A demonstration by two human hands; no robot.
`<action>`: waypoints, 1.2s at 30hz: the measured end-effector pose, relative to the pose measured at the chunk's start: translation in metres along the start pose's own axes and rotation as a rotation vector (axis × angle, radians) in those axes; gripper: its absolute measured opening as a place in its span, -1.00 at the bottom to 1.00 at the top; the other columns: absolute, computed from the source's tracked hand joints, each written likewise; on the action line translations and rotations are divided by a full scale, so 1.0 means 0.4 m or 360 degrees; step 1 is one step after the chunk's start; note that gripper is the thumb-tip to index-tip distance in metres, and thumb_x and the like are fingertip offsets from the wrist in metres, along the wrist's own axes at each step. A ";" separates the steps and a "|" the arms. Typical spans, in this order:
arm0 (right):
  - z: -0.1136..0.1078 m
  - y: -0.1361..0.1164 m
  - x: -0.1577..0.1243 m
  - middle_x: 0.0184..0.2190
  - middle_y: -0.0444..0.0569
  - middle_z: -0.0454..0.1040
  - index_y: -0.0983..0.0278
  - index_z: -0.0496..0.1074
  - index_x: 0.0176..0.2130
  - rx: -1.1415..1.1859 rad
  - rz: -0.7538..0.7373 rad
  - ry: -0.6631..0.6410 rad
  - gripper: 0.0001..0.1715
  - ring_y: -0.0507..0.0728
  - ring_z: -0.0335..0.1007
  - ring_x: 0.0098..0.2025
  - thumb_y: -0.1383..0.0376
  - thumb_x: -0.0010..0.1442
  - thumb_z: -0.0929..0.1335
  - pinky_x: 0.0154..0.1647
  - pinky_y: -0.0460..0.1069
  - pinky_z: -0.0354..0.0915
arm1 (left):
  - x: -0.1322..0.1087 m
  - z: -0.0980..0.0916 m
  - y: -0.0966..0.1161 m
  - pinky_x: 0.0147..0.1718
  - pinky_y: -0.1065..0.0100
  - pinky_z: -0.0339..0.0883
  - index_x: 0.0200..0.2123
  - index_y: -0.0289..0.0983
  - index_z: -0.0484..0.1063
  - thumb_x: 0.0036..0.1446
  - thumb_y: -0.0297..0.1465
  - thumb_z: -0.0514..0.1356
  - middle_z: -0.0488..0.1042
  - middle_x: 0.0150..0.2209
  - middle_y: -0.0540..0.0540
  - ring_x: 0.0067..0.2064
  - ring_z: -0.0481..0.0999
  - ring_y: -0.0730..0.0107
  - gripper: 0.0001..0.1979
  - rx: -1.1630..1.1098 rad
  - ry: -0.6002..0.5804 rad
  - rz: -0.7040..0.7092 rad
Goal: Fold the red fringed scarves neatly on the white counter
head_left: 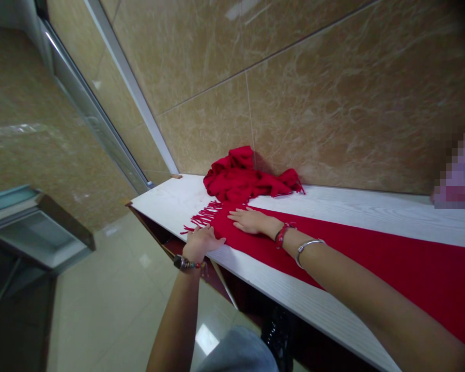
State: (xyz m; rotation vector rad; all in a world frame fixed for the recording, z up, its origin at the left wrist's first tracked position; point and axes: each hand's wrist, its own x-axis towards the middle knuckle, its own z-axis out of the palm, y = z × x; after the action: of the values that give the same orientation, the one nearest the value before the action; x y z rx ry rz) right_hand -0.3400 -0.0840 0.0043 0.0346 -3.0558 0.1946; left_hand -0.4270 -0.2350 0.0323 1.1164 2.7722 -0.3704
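Note:
A red fringed scarf (356,248) lies spread flat along the white tabletop (166,199), running off to the right. My right hand (250,220) rests palm down on the cloth near its fringed end, fingers stretched out. At the table's front edge, my left hand (203,243) lies on the scarf's near corner beside the fringe (203,217), thumb spread away from the other fingers. Just beyond both hands, a crumpled heap of red fringed cloth (242,178) sits against the wall; whether it is a separate piece I cannot tell.
A brown marbled tile wall (313,113) rises behind the table. Under the tabletop are open compartments and a shiny black thing (277,330). A cabinet with a teal top (10,198) stands at left on the tiled floor (108,299). A pixelated patch covers the right edge.

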 end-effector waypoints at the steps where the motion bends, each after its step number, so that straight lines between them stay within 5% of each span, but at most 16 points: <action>1: 0.001 -0.003 0.004 0.23 0.04 0.02 0.32 0.11 0.19 0.0010 -0.0059 0.0019 -0.47 0.20 -0.15 0.25 0.29 0.25 0.09 0.21 0.18 -0.13 | 0.001 0.000 0.000 0.06 0.09 0.05 0.13 -0.28 0.20 0.01 0.02 0.01 0.11 0.20 -0.16 0.21 0.05 -0.02 -0.30 0.0008 -0.0004 0.0014; 5: 0.011 -0.014 0.027 0.25 -0.11 -0.01 0.18 0.04 0.21 0.0163 -0.0266 -0.0046 -0.47 0.17 -0.20 0.27 0.25 0.27 0.06 0.21 0.22 -0.15 | 0.001 -0.002 0.002 0.06 0.10 0.06 0.12 -0.32 0.20 0.03 -0.01 -0.01 0.12 0.20 -0.19 0.19 0.09 -0.02 -0.32 0.0033 -0.0017 0.0026; 12: 0.006 0.037 0.074 0.24 0.12 -0.03 0.36 0.04 0.21 0.0100 0.0191 -0.0028 -0.43 0.21 -0.11 0.25 0.24 0.26 0.07 0.19 0.23 -0.13 | -0.009 -0.012 0.001 0.00 0.18 0.15 0.02 -0.28 0.31 0.02 -0.01 0.02 0.25 0.13 -0.20 0.12 0.23 0.02 -0.39 0.0008 0.0032 0.0078; 26: -0.001 -0.002 0.045 0.26 0.15 -0.12 0.40 -0.02 0.23 0.0118 0.0158 0.0030 -0.38 0.18 -0.27 0.28 0.15 0.28 0.04 0.23 0.12 -0.23 | -0.010 -0.017 0.004 -0.08 0.21 0.23 -0.11 -0.29 0.42 0.03 -0.02 0.01 0.41 -0.03 -0.22 0.01 0.36 0.04 -0.46 0.0043 0.0057 0.0079; 32: -0.025 -0.024 -0.094 0.28 0.07 -0.18 0.32 -0.08 0.25 0.0148 0.0225 0.0048 -0.33 0.22 -0.37 0.29 0.07 0.25 0.04 0.23 0.23 -0.32 | 0.000 -0.011 0.057 0.10 0.01 -0.05 0.13 -0.31 0.16 0.18 -0.26 -0.12 0.01 0.24 -0.20 0.24 -0.04 0.04 -0.52 0.0000 0.0202 0.0111; 36: -0.001 -0.043 -0.138 0.27 0.05 -0.11 0.31 -0.03 0.24 0.0163 0.0354 -0.0036 -0.33 0.24 -0.31 0.28 0.06 0.23 0.07 0.20 0.31 -0.30 | 0.035 0.022 0.096 0.13 0.04 -0.11 0.24 -0.31 -0.11 0.23 -0.19 -0.25 -0.19 0.28 -0.17 0.27 -0.20 0.10 -0.44 -0.0142 0.0198 0.0220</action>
State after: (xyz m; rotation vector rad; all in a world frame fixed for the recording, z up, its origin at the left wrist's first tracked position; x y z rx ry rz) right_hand -0.2846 -0.1000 0.0024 -0.2998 -3.0641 0.3669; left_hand -0.4100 -0.2012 0.0140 1.3426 2.7629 -0.1658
